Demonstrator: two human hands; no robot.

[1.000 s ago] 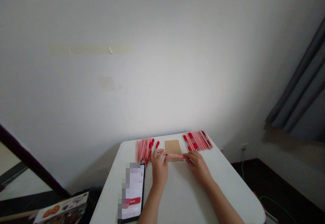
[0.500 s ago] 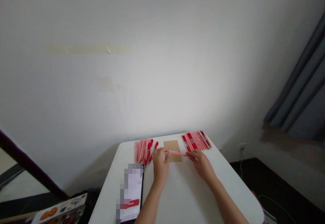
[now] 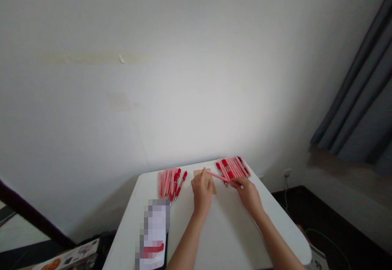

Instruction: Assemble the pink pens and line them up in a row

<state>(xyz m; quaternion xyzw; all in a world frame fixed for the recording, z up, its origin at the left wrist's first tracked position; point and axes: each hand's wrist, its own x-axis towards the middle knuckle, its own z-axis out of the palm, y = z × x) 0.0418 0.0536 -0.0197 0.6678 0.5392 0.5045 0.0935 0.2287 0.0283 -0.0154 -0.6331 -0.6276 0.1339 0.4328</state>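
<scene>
A slim pink pen [image 3: 218,176] is pinched near its right end by my right hand [image 3: 248,194], tilted with its left end higher. My left hand [image 3: 202,192] is at the pen's other end, thumb and index finger apart; whether a fingertip touches the pen I cannot tell. Below the left hand lies a brown card [image 3: 199,173], partly covered. Beyond my right hand is a row of pens [image 3: 234,166], mostly pink, with some red and black ones. To the left lies a looser group of pink pens [image 3: 167,182] beside several red pens [image 3: 181,186].
The white table [image 3: 226,237] stands against a pale wall [image 3: 196,78]. A phone [image 3: 154,233] with a blurred screen lies at the table's left front. A printed box [image 3: 76,257] is below left, and a grey curtain [image 3: 358,110] hangs at right.
My left hand has moved right and come off the pen, which now tilts up at its left end in my right hand. The view has shifted slightly.
</scene>
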